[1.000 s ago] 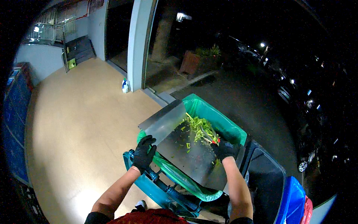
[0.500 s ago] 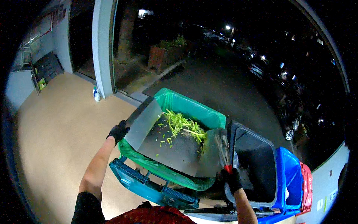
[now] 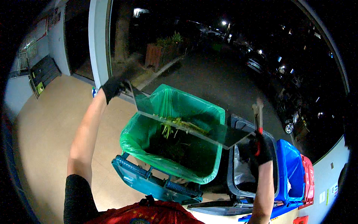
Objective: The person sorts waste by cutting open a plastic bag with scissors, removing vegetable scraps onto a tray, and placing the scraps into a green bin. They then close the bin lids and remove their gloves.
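Observation:
Both my hands wear black gloves. My left hand (image 3: 112, 90) is shut on the left end of a thin metal tray (image 3: 143, 102), raised and tilted over a bin with a green plastic liner (image 3: 132, 142). My right hand (image 3: 263, 151) grips a red-handled metal tool (image 3: 257, 115), apparently tongs, at the tray's right end; whether its fingers also hold the tray I cannot tell. Chopped green stalks (image 3: 167, 127) fall or hang below the tray inside the bin, partly seen behind it.
Right of the green-lined bin stand a dark grey bin (image 3: 235, 179), a blue bin (image 3: 289, 171) and a red bin (image 3: 308, 183). A teal lid (image 3: 132, 175) hangs at the near side. A white doorpost (image 3: 96, 44) borders the dark road (image 3: 212, 82). A bottle (image 3: 94, 93) stands by it.
Both hands have risen, lifting the tray from the bin and tipping it away from me. The stalks have slid off downward. The tool has moved from over the tray to its right.

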`<move>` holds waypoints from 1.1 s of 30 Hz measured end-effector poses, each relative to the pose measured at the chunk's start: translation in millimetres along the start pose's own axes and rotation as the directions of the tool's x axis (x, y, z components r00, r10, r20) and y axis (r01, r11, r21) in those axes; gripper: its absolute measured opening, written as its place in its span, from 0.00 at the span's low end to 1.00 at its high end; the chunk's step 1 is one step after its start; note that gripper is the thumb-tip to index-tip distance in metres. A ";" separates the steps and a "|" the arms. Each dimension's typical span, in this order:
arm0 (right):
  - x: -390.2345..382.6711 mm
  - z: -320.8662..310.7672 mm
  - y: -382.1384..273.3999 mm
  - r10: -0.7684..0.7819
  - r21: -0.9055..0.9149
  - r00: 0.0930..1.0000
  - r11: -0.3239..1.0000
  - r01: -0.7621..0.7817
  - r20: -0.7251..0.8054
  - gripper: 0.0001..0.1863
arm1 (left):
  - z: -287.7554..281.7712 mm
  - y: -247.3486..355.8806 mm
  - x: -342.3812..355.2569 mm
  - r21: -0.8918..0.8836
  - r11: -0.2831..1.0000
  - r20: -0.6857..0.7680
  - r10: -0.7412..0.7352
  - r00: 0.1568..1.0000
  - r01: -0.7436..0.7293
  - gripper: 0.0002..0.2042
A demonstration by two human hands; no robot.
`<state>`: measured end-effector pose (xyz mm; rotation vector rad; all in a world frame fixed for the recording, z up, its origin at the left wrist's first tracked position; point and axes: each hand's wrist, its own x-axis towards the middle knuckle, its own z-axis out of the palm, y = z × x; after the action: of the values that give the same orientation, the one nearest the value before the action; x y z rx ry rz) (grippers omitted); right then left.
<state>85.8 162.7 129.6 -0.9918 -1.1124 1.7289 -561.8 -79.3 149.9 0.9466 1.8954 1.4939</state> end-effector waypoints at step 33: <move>22.7 30.4 2.8 -0.122 0.162 0.990 0.981 0.109 0.069 0.12 | 8.9 -30.1 30.4 -0.713 0.695 -0.108 0.026 0.994 -0.095 0.05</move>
<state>49.6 174.4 132.0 -0.7537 -1.0433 1.7441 -579.2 -54.0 118.8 0.5630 1.1252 2.1081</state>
